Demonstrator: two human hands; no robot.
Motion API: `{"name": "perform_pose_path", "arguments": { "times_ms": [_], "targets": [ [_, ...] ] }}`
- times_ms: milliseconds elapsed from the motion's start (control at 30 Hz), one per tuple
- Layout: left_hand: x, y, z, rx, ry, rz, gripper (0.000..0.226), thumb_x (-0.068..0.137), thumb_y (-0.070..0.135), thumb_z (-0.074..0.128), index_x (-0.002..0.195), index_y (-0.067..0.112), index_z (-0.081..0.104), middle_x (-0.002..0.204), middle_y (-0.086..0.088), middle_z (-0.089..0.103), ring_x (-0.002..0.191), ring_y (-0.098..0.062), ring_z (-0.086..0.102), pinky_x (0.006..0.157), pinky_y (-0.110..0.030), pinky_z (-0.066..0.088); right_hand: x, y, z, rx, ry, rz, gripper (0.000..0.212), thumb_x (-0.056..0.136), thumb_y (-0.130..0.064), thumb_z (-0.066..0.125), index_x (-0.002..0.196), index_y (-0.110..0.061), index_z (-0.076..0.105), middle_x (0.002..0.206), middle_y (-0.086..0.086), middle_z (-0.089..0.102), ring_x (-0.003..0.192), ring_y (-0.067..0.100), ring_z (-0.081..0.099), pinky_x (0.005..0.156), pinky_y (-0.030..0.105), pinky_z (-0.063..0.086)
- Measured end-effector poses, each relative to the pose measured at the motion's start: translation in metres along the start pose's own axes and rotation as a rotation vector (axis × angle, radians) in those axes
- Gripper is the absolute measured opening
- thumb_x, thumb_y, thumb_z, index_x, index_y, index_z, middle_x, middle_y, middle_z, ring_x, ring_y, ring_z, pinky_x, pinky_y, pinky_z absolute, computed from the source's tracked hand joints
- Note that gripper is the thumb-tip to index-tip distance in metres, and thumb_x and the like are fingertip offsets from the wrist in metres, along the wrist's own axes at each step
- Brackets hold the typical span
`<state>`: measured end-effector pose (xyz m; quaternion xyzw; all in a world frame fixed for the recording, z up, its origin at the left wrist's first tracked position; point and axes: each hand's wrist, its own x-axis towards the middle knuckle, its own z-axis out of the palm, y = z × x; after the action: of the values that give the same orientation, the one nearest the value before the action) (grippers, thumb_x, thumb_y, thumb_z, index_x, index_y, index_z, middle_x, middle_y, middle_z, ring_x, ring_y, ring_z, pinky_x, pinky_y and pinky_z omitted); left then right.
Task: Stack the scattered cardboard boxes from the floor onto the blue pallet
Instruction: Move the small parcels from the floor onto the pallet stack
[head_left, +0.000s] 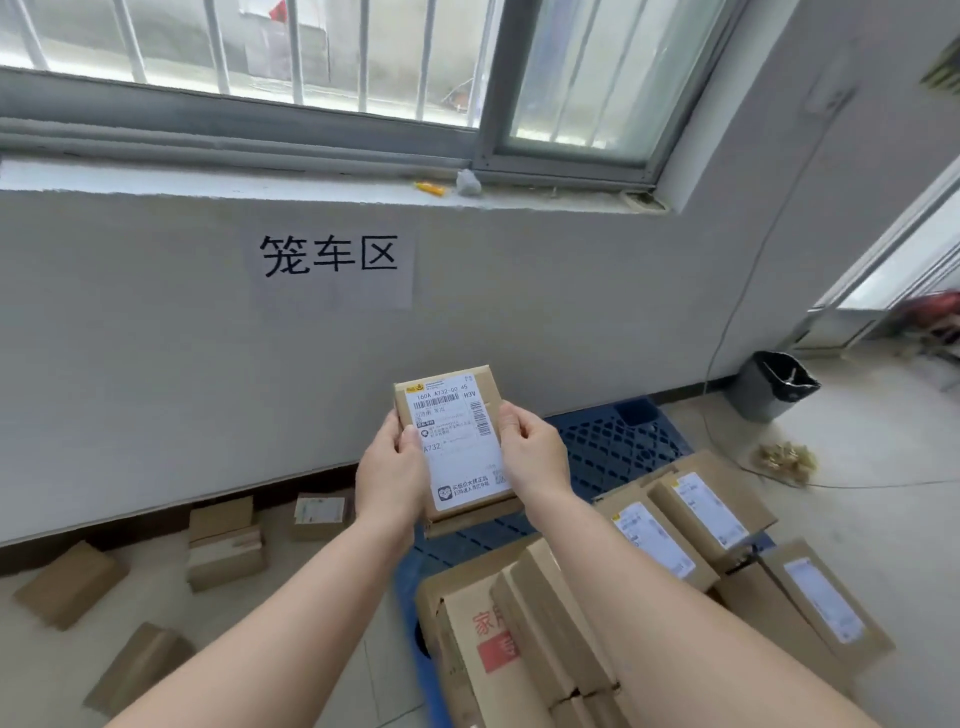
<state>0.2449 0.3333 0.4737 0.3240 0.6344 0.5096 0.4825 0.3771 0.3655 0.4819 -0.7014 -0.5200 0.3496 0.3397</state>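
left hand (390, 470) and right hand (535, 457) grip one box (460, 441) over one blue pallet (623, 441); five boxes (70, 584) on floor (156, 608).

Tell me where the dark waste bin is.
Head view, right side: the dark waste bin stands on the floor by the wall, just past the blue pallet.

blue pallet (613, 447): beside wall (156, 364)
labelled box (457, 447): small, flat, held above pallet
stacked boxes (696, 514): on pallet
floor boxes (223, 551): scattered at left

a paper sign (330, 260) on the wall, barred window (311, 62) above, grey bin (774, 387) at right.
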Motion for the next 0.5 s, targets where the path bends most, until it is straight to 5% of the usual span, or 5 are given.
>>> {"name": "perform_pose_path", "arguments": {
  "times_ms": [267,500],
  "targets": [
    [-0.037,-0.002,0.074,0.069,-0.146,-0.014,0.033,0.099,0.026,0.035,0.097,0.047,0.06,0.098,0.018,0.069,0.088,-0.009,0.067,0.078,-0.043,0.057,-0.01,0.042,-0.08,0.016,0.108,0.076,0.035,0.098,-0.051,0.035,0.107,-0.033,0.065,0.098,-0.013,0.067,0.096,0.014,0.061,0.083,0.041,0.052],
    [-0.073,-0.015,0.158,0.07,-0.258,-0.042,0.032,0.099,0.028,0.036,0.102,0.049,0.06,0.097,0.018,0.07,0.09,-0.01,0.067,0.081,-0.046,0.057,-0.004,0.099,-0.16,0.019,0.173,0.124,0.04,0.098,-0.05,0.036,0.122,-0.029,0.061,0.114,-0.01,0.065,0.108,0.015,0.058,0.092,0.04,0.051]
  ]
}}
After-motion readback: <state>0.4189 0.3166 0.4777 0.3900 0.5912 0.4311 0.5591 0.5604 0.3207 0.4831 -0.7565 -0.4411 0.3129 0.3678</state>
